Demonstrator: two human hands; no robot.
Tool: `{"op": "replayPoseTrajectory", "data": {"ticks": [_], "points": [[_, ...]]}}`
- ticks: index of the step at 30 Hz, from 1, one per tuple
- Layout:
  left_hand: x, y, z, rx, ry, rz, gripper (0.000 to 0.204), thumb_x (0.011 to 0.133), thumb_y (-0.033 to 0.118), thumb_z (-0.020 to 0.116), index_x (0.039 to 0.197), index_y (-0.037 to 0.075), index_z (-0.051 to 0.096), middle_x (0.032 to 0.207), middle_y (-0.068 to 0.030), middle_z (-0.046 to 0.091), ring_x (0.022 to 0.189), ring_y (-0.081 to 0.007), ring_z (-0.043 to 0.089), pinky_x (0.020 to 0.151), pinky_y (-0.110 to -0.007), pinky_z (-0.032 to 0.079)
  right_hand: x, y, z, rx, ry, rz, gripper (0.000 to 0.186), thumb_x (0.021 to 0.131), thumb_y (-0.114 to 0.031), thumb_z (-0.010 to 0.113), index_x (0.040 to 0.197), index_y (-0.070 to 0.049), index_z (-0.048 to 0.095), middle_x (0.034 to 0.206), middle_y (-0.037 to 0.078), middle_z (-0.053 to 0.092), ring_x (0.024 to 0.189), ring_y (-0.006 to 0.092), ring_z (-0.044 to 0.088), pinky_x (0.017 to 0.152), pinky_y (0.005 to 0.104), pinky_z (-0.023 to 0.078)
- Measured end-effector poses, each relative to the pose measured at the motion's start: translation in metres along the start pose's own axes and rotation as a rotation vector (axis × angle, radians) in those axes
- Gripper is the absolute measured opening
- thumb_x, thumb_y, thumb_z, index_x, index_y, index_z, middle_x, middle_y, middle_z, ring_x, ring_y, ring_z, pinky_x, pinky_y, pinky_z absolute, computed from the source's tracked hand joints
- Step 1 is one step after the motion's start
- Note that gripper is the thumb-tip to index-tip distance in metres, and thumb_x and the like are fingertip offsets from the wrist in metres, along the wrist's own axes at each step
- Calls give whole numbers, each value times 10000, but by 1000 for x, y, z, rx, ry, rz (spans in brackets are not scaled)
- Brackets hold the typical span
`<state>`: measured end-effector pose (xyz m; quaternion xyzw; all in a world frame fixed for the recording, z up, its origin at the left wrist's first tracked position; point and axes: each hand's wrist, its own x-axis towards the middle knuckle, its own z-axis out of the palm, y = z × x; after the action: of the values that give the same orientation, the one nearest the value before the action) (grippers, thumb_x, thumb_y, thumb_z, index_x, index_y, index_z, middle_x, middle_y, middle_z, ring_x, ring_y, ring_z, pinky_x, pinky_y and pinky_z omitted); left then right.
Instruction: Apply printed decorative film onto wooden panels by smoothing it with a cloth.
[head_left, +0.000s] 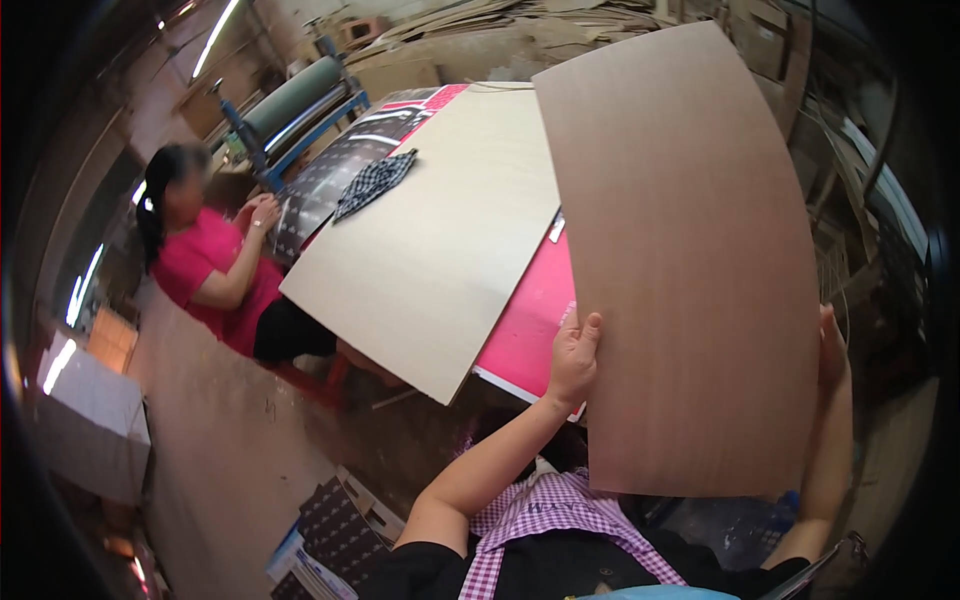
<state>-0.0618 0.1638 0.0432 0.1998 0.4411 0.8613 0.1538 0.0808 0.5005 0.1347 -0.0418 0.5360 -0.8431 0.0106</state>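
A: Look at that brown board (690,260): wood by its grain, smooth, thoroughly matt!
B: And the pale board (440,240), also wood-like, even and flat, barely a sheen on it.
A: There's the checked rag (375,184), pure cloth, soft and creased.
B: Now the pink sheet (530,320), smooth and faintly glossy; paper or plastic, I can't call it.
A: Over to the roller (295,97), dull green, its blue frame (318,138) looking like painted metal.
B: Woven cloth for the apron (540,512), and a dull, scuffed floor (215,430)!
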Motion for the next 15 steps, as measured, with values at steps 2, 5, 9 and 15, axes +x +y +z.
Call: {"op": "replayPoseTrajectory", "data": {"ticks": [2, 5, 9, 15], "points": [[2, 1, -7, -8, 2, 26, 447, 986, 261, 435, 1330, -10, 347, 1211, -92, 530, 1060, -132, 527, 895, -267, 439, 15, -26, 47, -374, 39, -24, 705, 819, -410, 668, 1317, 14, 405, 1243, 94, 533, 1095, 169, 529, 936, 314, 414], [12, -2, -19, 88, 1, 112, 524, 976, 262, 457, 1375, -3, 244, 1284, -131, 457, 1102, -143, 499, 907, -273, 430, 36, -40, 95, -541, 228, -61, 502, 832, -185, 650, 1240, 40, 465, 1191, 101, 567, 1042, 166, 560, 929, 294, 411], [8, 16, -50, 342, 215, 227, 685, 953, 174, 496, 1412, 30, 9, 1312, -208, 379, 1104, -211, 519, 886, -293, 448, 75, -66, 141, -907, 288, -289, 376, 890, -138, 552, 1213, 43, 488, 1124, 132, 599, 1021, 192, 573, 925, 324, 424], [-56, 30, -113, 307, 377, 201, 597, 932, 82, 481, 1395, 6, 112, 1282, -201, 417, 1072, -211, 543, 895, -297, 446, 97, -110, 84, -2331, 555, -809, 369, 963, -97, 421, 1326, -36, 450, 1318, 151, 501, 1213, 251, 490, 1004, 310, 396]]}}
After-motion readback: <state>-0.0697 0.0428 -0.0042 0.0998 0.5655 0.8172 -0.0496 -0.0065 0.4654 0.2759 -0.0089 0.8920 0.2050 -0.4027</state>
